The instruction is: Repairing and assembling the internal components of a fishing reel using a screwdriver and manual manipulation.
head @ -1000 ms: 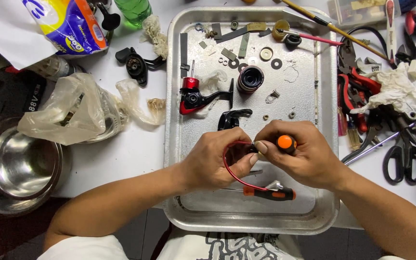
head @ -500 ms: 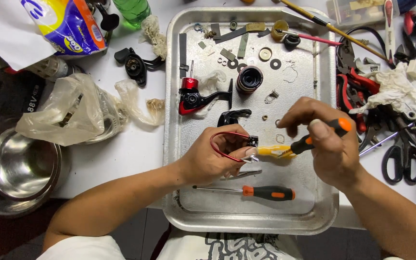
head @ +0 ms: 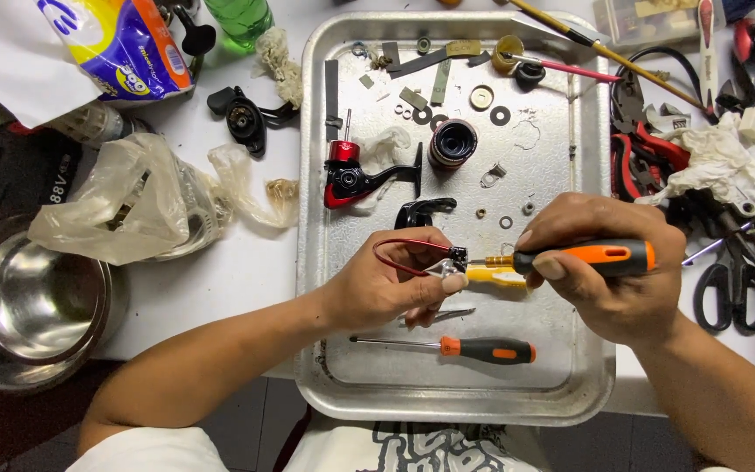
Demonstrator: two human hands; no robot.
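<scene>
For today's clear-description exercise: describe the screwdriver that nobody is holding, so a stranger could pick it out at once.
Start at the big metal tray in the middle of the table. Near its front edge, just below the left hand, lies a screwdriver flat on the tray floor, its thin shaft pointing left. Unlike the similar orange-and-black driver gripped in the right hand, this one lies alone, untouched.

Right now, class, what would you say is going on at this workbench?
A person is working over a metal tray. The left hand pinches a small part with a red wire loop, while the right hand holds an orange-handled screwdriver with its tip against that part. A second screwdriver lies in the tray below. A red and black reel body, washers and other small pieces sit further up.
</scene>
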